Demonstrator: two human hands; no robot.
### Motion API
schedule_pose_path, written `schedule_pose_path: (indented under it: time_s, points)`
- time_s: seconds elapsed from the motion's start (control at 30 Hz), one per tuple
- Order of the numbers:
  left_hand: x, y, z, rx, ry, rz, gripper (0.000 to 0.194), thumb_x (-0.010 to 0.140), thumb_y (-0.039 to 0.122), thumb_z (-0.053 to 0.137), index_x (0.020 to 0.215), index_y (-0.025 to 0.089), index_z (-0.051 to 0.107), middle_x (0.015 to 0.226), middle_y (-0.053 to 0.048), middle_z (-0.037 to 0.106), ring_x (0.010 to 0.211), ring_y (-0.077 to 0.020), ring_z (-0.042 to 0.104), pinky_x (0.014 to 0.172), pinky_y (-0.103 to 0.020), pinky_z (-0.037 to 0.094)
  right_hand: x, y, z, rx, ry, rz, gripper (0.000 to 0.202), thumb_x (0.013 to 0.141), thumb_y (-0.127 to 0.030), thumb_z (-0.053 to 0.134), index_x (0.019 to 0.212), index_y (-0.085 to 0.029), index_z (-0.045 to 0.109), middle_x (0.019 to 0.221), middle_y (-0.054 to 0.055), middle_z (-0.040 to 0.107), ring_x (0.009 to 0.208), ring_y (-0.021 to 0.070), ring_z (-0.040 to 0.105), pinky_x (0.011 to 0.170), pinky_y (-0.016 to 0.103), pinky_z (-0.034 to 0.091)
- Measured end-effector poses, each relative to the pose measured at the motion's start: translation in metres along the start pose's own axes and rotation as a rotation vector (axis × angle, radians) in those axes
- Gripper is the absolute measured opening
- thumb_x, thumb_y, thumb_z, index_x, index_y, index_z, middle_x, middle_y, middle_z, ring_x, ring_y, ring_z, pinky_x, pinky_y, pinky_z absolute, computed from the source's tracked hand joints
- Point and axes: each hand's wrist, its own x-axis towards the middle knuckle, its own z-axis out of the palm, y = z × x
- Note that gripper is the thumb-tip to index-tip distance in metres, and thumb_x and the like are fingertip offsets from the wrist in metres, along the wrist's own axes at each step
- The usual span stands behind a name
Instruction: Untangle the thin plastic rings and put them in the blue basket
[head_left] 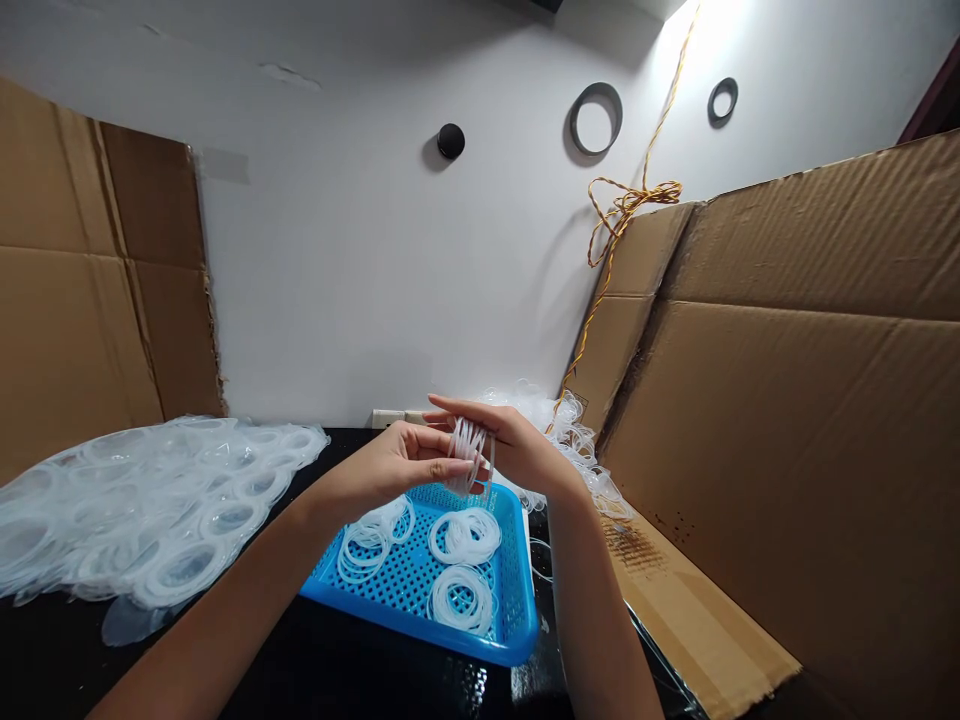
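A bundle of thin, translucent white rings [469,450] is held between my two hands above the blue basket. My left hand [401,460] pinches its near side between thumb and fingers. On the far side, my right hand [514,440] has fingers around the bundle, partly hidden behind it, with one finger stretched out above. A ring strand hangs by the right palm. Below, the blue plastic basket [375,608] has a perforated bottom. In it lie ring piles: one at the left [365,550], one at the right [465,537] and one nearer me [460,600].
Clear plastic sheets with round holes [187,510] lie heaped on the black table at left. Loose rings [574,445] are piled behind my right hand. Cardboard [787,400] stands at right, more cardboard [67,270] at left. A twisted yellow cord [611,250] hangs down the wall.
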Motion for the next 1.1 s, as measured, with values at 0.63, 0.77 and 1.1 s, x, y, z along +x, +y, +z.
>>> schedule_pose_path:
  time_s: [0.63, 0.77, 1.1]
  points:
    - [-0.008, 0.010, 0.003, 0.118, -0.042, 0.065, 0.030, 0.086, 0.035, 0.053, 0.076, 0.013, 0.071, 0.075, -0.006, 0.072, 0.073, -0.0144, 0.067, 0.071, -0.023, 0.050, -0.011, -0.023, -0.007, -0.042, 0.103, -0.031, 0.025, 0.081, -0.011, 0.056, 0.102, -0.018, 0.067, 0.095, 0.005, 0.071, 0.086, 0.0150, 0.066, 0.077, 0.028, 0.052]
    - [-0.009, 0.011, 0.002, 0.119, -0.053, 0.087, 0.034, 0.088, 0.037, 0.049, 0.078, 0.012, 0.071, 0.076, -0.007, 0.072, 0.073, -0.0148, 0.066, 0.071, -0.024, 0.049, -0.013, -0.025, -0.010, -0.002, 0.139, -0.012, 0.025, 0.079, -0.010, 0.057, 0.100, -0.018, 0.068, 0.093, 0.005, 0.071, 0.084, 0.0154, 0.067, 0.077, 0.029, 0.052]
    - [-0.009, 0.008, 0.004, -0.003, -0.025, 0.086, 0.034, 0.088, 0.037, 0.050, 0.080, 0.012, 0.071, 0.074, -0.008, 0.071, 0.070, -0.0150, 0.065, 0.068, -0.025, 0.048, -0.015, -0.022, -0.016, -0.002, 0.099, -0.011, 0.017, 0.073, -0.007, 0.062, 0.087, -0.015, 0.070, 0.078, 0.002, 0.071, 0.068, 0.0106, 0.064, 0.063, 0.020, 0.050]
